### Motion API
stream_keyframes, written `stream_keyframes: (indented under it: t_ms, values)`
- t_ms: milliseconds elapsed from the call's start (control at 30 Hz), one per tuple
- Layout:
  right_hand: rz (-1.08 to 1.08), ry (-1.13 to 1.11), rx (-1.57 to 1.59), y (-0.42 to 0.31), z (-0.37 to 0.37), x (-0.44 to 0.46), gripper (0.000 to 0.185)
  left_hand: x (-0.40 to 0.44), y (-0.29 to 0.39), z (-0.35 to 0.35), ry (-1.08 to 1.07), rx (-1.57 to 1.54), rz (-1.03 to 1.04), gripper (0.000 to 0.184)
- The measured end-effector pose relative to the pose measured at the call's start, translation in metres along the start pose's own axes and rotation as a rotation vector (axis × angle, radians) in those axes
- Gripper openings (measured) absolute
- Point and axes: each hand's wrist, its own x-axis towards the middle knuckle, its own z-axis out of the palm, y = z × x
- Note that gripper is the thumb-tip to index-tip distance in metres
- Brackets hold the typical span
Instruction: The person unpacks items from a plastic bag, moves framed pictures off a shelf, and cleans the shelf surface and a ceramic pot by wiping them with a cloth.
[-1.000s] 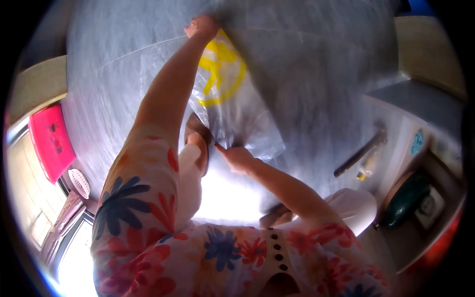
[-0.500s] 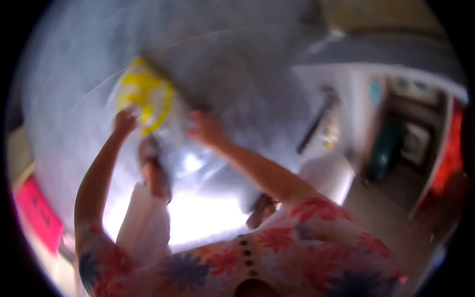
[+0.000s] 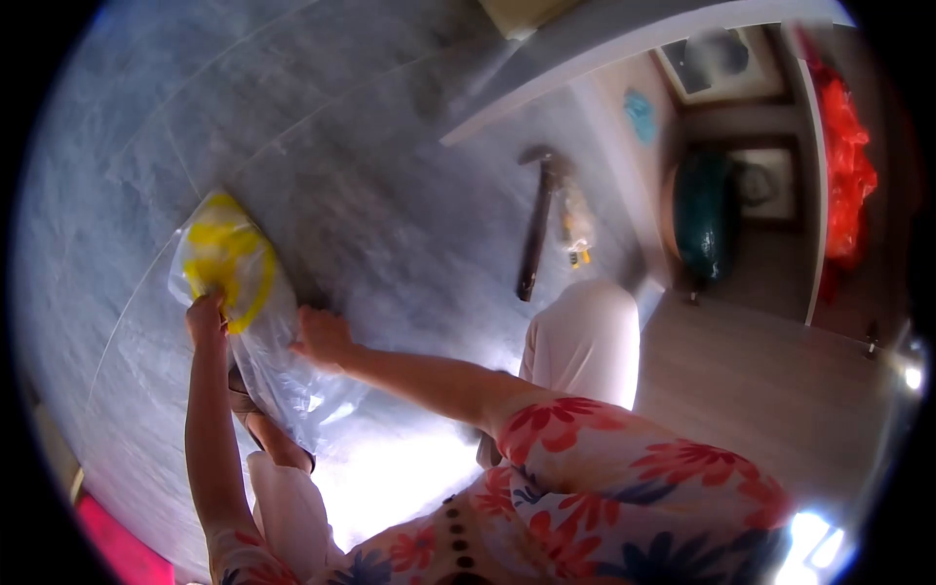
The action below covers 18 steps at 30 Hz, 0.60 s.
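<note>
A clear plastic bag [image 3: 263,353] with a yellow round print lies spread over the grey floor at the left, partly across my shoe. My left hand [image 3: 207,320] is closed on the bag at the lower part of the yellow print. Beside the bag's right edge is my right hand [image 3: 322,337], its fingers bent and close to the plastic; whether they grip it cannot be made out.
On the floor [image 3: 390,195] a dark hammer [image 3: 538,224] lies beside a small clear packet [image 3: 577,226] with yellow parts. At the right, a shelf unit holds a dark green object [image 3: 704,214], framed pictures and a red bag [image 3: 844,175]. A pink object [image 3: 122,542] is at lower left.
The view has swung to the right. My left hand has moved from the bag's far end to the yellow print's lower part, and my right hand has moved further up beside the bag.
</note>
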Motion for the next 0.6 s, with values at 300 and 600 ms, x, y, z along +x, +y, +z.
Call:
stream_keyframes:
  t_ms: [300, 600]
  values:
    - [0.099, -0.14, 0.774, 0.031, 0.006, 0.018, 0.029, 0.008, 0.01, 0.024, -0.365, -0.244, -0.022, 0.033]
    - [0.194, -0.337, 1.336, 0.02, -0.058, -0.002, 0.039, -0.045, 0.056, 0.053, -0.509, -0.657, -0.254, 0.035]
